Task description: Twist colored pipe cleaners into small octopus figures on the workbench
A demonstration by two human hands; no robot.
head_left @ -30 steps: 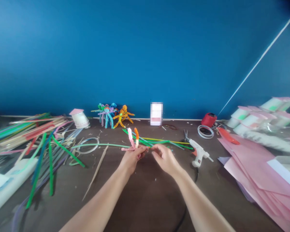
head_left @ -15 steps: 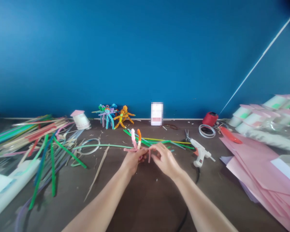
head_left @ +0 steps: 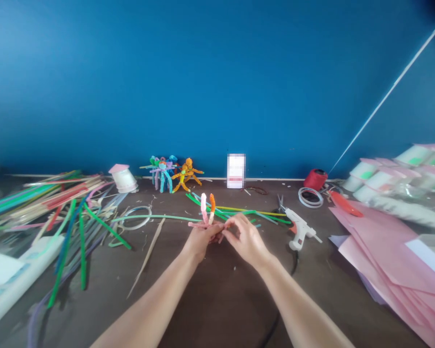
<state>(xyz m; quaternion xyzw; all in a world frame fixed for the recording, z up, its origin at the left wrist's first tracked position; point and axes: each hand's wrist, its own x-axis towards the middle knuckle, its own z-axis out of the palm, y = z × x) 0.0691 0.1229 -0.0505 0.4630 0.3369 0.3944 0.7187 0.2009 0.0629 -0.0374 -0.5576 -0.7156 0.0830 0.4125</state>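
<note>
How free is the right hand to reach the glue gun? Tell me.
Likely free: nothing lies between the right hand and the hot glue gun, though its fingers are pinching the pink pipe cleaner.

Nothing here can be read. At twelve o'clock, past the left hand (head_left: 200, 243) and the right hand (head_left: 247, 241), a small white card (head_left: 236, 170) stands by the blue wall (head_left: 217, 72), its print blurred into pinkish-red bands

Craft workbench (head_left: 224, 290), scattered pipe cleaners (head_left: 39, 208), glue gun (head_left: 299, 232), pink paper (head_left: 387, 256)
</note>
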